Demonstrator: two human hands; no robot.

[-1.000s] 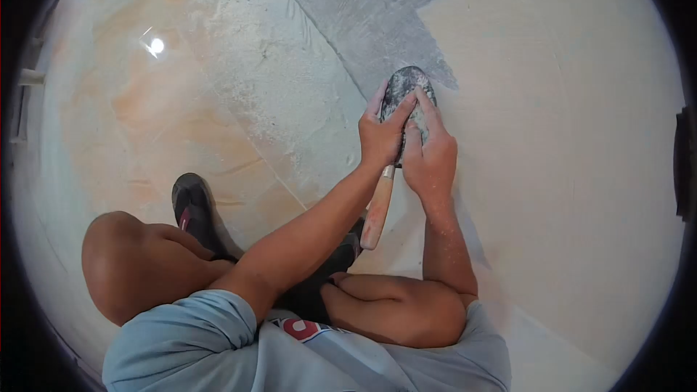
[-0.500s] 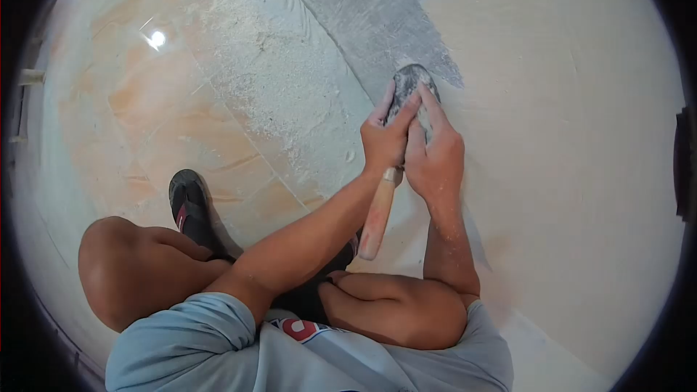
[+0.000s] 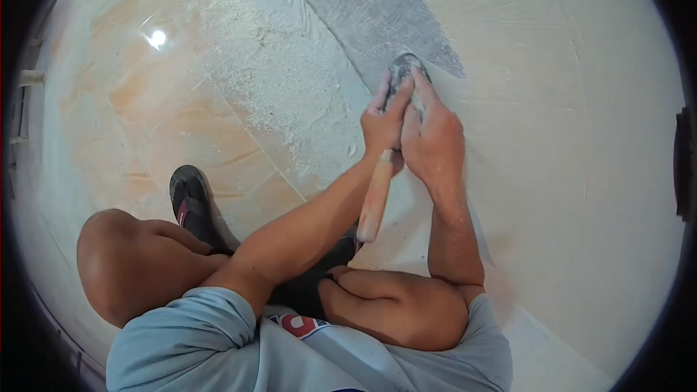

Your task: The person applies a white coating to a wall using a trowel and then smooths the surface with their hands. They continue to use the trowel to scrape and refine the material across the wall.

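Note:
A trowel with a dusty, rounded metal blade (image 3: 409, 64) and a worn wooden handle (image 3: 375, 199) is held in both hands. My left hand (image 3: 383, 125) is wrapped round the blade's left side, the thumb lying over its face. My right hand (image 3: 435, 138) grips the right side, with whitened fingers pressed along the blade toward its tip. The handle points back toward my body, with neither hand on it. The tip lies over the lower end of a grey, streaked patch (image 3: 377, 11), beside a cream coating (image 3: 544, 138) with a jagged edge. Contact with the surface cannot be made out.
White crumbs and powder (image 3: 268, 65) lie along the foot of the grey surface. Orange-marbled floor tiles (image 3: 174, 109) extend to the left, with a bright light reflection. My dark shoe (image 3: 192, 192) rests on the tiles, and my bent knees are below my arms.
Both hands and the trowel have shifted slightly up and to the left in view. The grip looks the same.

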